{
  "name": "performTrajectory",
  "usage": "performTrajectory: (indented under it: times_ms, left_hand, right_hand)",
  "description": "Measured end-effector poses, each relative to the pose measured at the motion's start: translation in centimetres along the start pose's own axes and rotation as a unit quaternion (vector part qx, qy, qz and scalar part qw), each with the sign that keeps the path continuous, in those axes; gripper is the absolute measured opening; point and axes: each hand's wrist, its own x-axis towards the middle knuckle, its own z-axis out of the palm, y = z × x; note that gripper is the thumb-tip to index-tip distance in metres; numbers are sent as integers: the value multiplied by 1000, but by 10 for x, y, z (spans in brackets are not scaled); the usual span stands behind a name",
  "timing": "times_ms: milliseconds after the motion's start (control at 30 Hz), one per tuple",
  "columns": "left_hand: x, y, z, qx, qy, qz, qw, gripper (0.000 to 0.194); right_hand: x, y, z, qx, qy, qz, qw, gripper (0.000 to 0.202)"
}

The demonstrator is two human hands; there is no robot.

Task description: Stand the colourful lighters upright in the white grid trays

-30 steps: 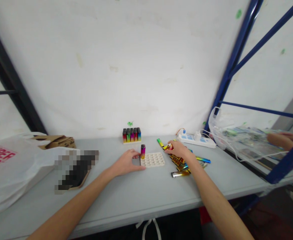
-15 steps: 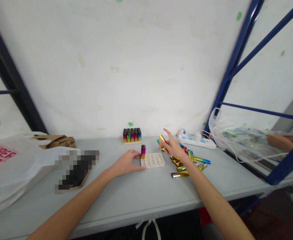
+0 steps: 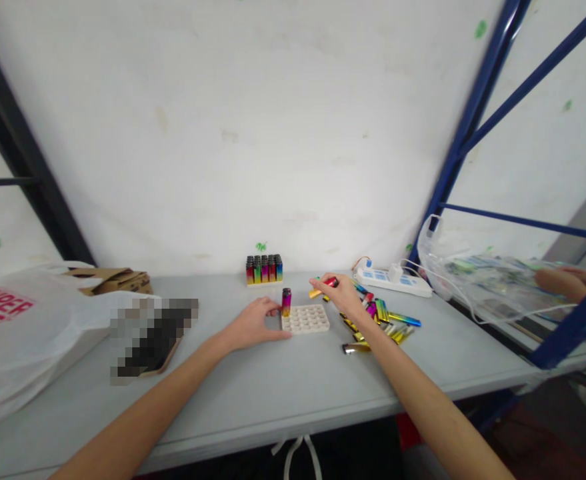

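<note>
Wall [image 3: 273, 133]: white, scuffed, a few green marks.

Desk [image 3: 283, 387]: grey top, set against the wall.

Blue frame [image 3: 463, 133]: metal, at the right; another person's hand [image 3: 557, 277] shows beyond it.

Carrier bag [image 3: 37, 333]: white plastic, red lettering, far left, cardboard [image 3: 123, 281] behind it.

Dark flat object [image 3: 160, 340]: beside the bag, largely pixelated.

Power strip [image 3: 380, 277]: white with blue sockets, one plug fitted, back right.

Left hand [image 3: 253, 325]: curved about the left end of the tray, thumb at the near corner, fingertips just beside the standing case; whether it grips cannot be told.

Right hand [image 3: 345, 293]: fingers pinched on the red-and-gold case, just beyond the tray's right side.

Loose cases [image 3: 381, 310]: a jumbled heap lying right of the tray, slim, mirror-bright; gold, green, magenta, blue.

Tray [image 3: 317, 329]: off-white, shallow, rows of round holes, flat on the desk between the hands.

Stood cases [image 3: 264, 270]: packed block near the wall, upright on a pale base; black tops, glossy bodies in red, green, magenta and blue, shading to other tints.

Standing case [image 3: 286, 301]: upright in the tray's far left corner; black top, magenta body fading to gold below.

Red-and-gold case [image 3: 317, 291]: shiny, raised above the desk, tilted, gold end pointing left; red part partly covered by fingers.
</note>
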Motion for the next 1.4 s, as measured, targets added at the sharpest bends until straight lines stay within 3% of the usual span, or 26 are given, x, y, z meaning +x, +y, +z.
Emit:
performTrajectory:
  times_ms: [133,333,500,600,867,1200,1400]
  left_hand:
    - [1,0,0,7,-6,-3,1000,65]
    - [1,0,0,12,-10,1,1000,64]
    - [0,2,-1,18,-8,4,1000,65]
    - [0,1,-1,18,-10,4,1000,65]
    - [0,0,0,10,-6,9,1000,66]
    - [1,-3,1,10,-8,14,1000,66]
    - [1,-2,1,5,-6,8,1000,67]
  right_hand:
    - [-1,-1,5,24,-35,7,999,51]
    - [-6,-4,20,11,-27,76,997,61]
    - [-11,-13,22,132,-131,31,982,68]
    - [-14,-20,21,192,-183,64,962,66]
    - [-16,-21,31,226,-147,191,944,68]
    - [-17,-16,44,167,-115,192,960,47]
    - [-17,-17,42,175,-112,188,960,46]
